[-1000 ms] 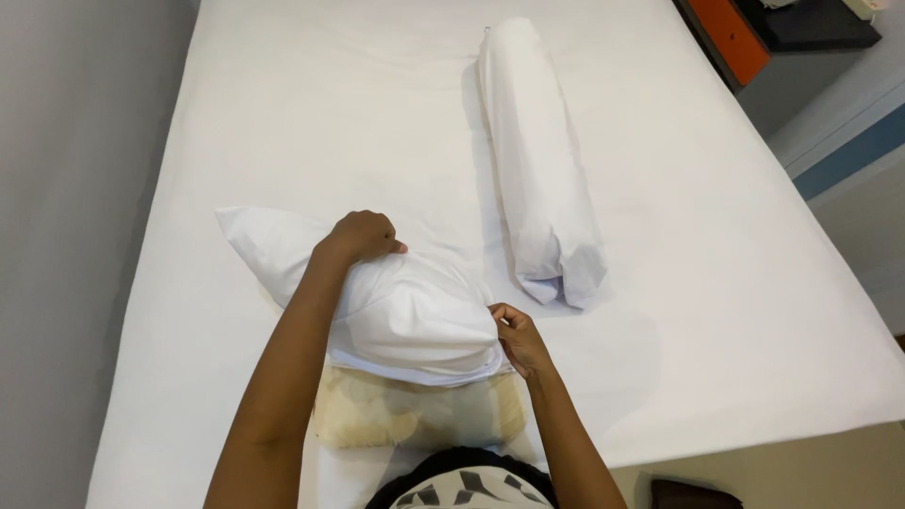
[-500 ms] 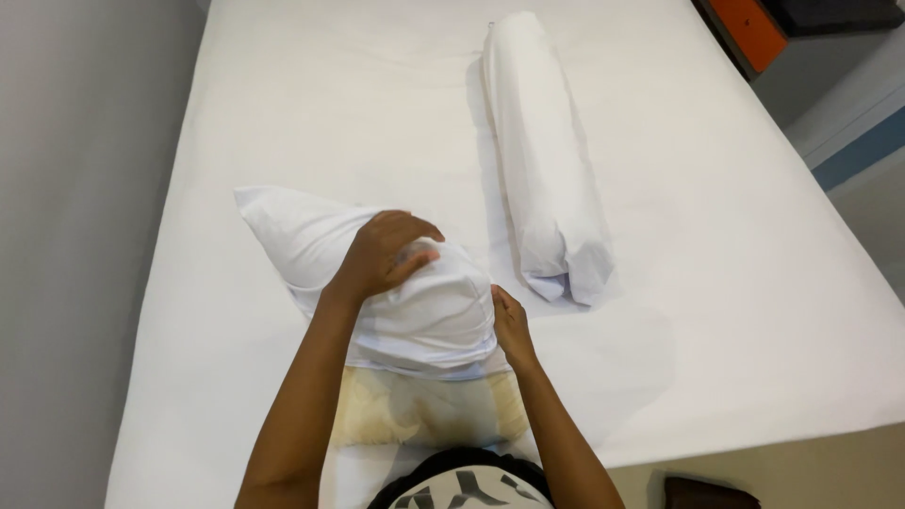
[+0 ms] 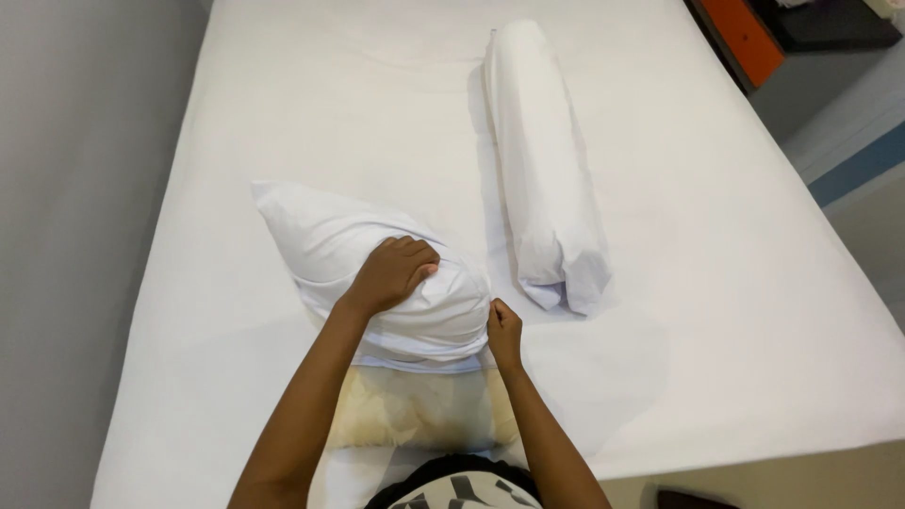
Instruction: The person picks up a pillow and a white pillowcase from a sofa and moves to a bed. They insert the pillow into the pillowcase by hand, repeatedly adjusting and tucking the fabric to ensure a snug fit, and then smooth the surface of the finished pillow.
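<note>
Pillow (image 3: 415,415): yellowish, stained, lying on bed at near edge, long axis pointing away from person. Near end bare.

Case (image 3: 330,236): white, wrinkled, pulled over far part of pillow; closed corner points far-left, open hem bunched across pillow's middle. Fabric gathered in folds over near-right part.
</note>
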